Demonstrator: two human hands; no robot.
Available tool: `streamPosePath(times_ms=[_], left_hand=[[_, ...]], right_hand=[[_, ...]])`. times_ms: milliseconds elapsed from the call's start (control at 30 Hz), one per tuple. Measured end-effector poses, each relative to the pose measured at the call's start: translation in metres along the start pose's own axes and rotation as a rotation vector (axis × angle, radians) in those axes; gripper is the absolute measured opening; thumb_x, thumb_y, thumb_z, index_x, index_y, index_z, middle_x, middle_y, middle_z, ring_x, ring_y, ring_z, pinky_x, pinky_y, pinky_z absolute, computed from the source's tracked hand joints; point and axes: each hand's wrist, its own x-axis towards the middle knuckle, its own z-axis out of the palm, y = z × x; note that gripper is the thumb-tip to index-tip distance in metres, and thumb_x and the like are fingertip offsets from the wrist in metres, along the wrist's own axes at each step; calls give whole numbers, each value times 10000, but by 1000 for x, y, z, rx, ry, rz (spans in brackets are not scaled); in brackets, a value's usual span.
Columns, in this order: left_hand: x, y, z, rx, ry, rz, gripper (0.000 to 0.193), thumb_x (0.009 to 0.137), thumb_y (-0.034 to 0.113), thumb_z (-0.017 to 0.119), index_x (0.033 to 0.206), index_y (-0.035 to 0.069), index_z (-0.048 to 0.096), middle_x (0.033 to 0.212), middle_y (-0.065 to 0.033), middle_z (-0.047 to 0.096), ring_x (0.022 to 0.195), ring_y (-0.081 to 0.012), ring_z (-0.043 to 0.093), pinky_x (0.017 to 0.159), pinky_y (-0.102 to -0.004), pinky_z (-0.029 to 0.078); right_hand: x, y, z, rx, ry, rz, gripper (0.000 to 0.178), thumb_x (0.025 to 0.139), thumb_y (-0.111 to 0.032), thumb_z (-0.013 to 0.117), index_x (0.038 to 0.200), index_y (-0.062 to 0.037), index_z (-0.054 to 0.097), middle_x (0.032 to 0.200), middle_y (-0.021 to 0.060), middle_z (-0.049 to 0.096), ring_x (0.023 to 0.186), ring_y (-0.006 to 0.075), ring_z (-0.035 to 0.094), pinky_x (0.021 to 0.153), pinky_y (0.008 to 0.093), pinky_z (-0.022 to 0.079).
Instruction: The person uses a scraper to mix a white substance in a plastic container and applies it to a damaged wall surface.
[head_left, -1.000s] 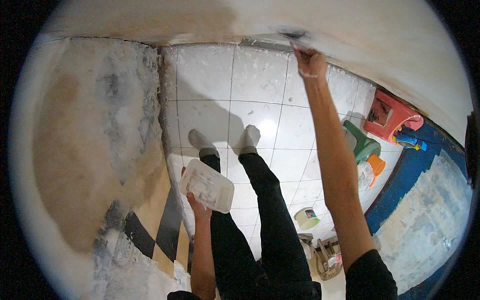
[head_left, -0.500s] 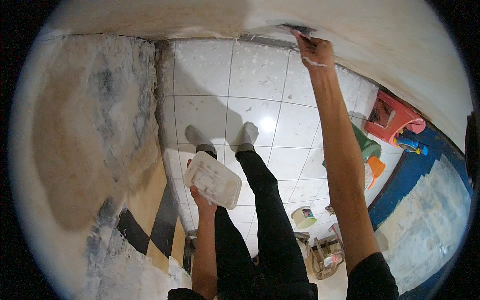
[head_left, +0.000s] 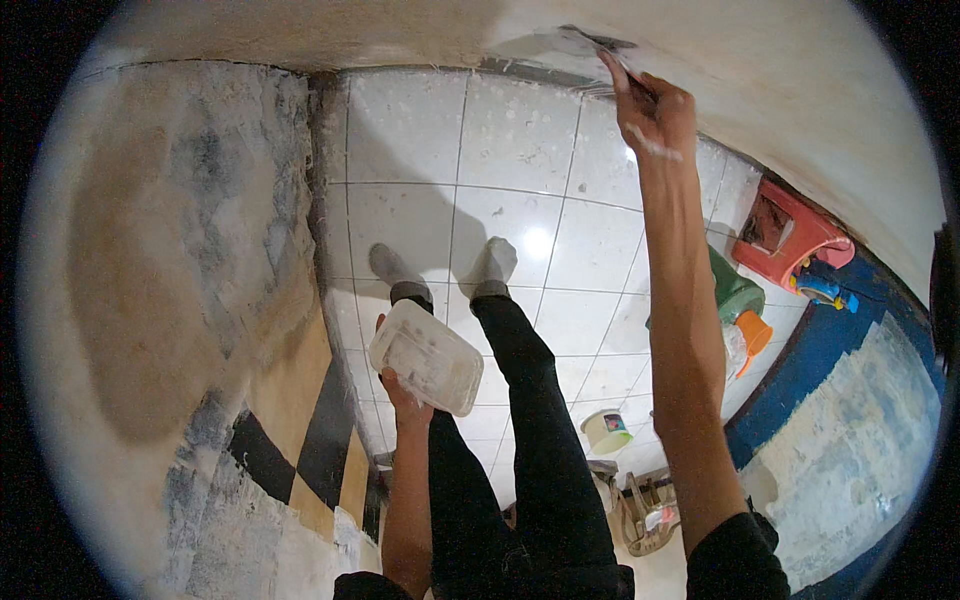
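My left hand [head_left: 407, 402] grips a rectangular translucent plastic container [head_left: 432, 360] in front of my legs. White smears of paste coat its inside. At the far end of my outstretched right arm, my right hand [head_left: 658, 118] is closed around a putty knife [head_left: 600, 40]. The dark blade lies against the pale wall [head_left: 420, 30], low down near where it meets the floor. A wet-looking patch surrounds the blade, and a white smear runs across my wrist. My fingers cover most of the knife's handle.
White floor tiles [head_left: 400, 140] carry pale spatters. Right of my arm are a red plastic stool [head_left: 790, 235], a green container [head_left: 735, 285] and an orange scoop [head_left: 752, 330]. A small pale tub [head_left: 606, 432] and sandals [head_left: 648, 515] lie nearer. A patchy plastered wall [head_left: 190, 230] rises at left.
My right hand has shifted slightly right and the putty knife has turned and moved a little up the wall. My left hand still holds the container in nearly the same place.
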Motion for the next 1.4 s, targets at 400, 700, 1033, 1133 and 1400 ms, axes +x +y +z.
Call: streamPosePath(times_ms=[400,700,1033,1133,1400], left_hand=[[-1,-9,-17,7,-83,-14,762,815,512,592,1411,137,301,1378,-108,404,1228,-312,431,1016,-504,397],[3,-1,20,-363,-114,-113,636,861,538,520,1329,117,429,1335,-106,470,1171,-305,492,940,-493,461],[-5,4,3,-361,-169,-87,611,895,564,429,1333,138,442,1370,-74,452,1195,-316,466,1016,-514,379],[-1,-7,6,-191,-90,-63,623,893,569,429,1339,133,435,1379,-82,443,1203,-328,458,1009,-536,379],[-9,-4,-18,-307,-24,-112,659,861,568,488,1338,117,431,1349,-112,457,1192,-343,465,964,-524,429]], right_hand=[[14,-44,-14,-669,-213,-178,355,904,47,416,1231,178,374,1265,282,464,1164,386,500,1009,385,464],[62,-50,-94,-1063,-234,-264,325,952,-55,427,1197,159,429,1242,272,482,1159,368,502,1016,449,462],[-27,-27,-26,-903,-205,-246,311,958,-55,372,1168,172,405,1174,300,510,1135,386,512,1007,405,485],[31,-50,-87,-1034,-230,-347,325,949,-40,378,1182,187,387,1178,310,505,1138,389,506,1011,402,480],[0,-69,-38,-1403,-370,-497,391,884,45,386,1235,200,316,1232,330,457,1173,397,482,1021,447,457]])
